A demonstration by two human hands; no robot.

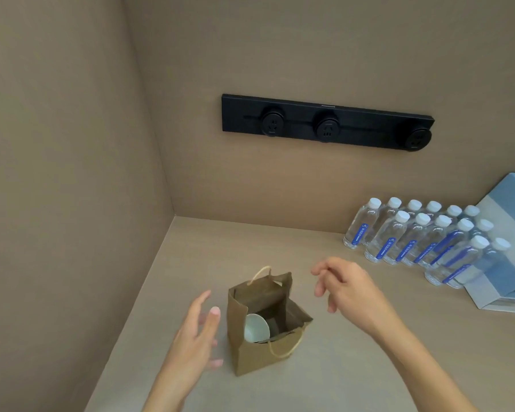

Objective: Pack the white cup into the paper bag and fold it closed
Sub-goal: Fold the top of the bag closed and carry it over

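A small brown paper bag (257, 356) with twine handles stands upright on the counter, its mouth open. The white cup (255, 327) lies tilted inside it, against the bag's left wall. My left hand (195, 334) hovers just left of the bag, fingers spread, holding nothing. My right hand (344, 285) hangs above and to the right of the bag, fingers loosely curled and apart, also empty. Neither hand touches the bag.
Several water bottles (422, 237) with blue labels stand in rows at the back right. A light blue box (506, 257) lies behind them at the right edge. Walls close the counter (324, 367) at left and back; a black socket strip (327, 126) hangs on the back wall.
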